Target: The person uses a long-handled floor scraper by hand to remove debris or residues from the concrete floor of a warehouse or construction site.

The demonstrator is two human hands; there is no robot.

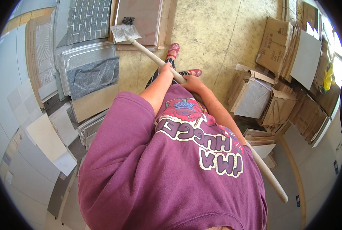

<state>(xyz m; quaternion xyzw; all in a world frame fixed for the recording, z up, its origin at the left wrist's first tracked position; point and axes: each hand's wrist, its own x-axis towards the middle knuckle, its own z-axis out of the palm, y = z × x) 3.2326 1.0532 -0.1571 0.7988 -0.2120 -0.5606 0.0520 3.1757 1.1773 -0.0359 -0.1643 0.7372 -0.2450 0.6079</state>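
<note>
so the left hand (165, 69) and right hand (192, 83) both have their grip wrapped round the shovel (151, 56), left one nearer the blade (121, 35), handle running back past the right arm (225, 115), probably to steady that long reach out front

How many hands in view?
2. Left hand grips the pale handle nearer the flat blade; right hand is on it farther back, nearer the torso. Some fingers are hidden; no other hands visible.
</note>
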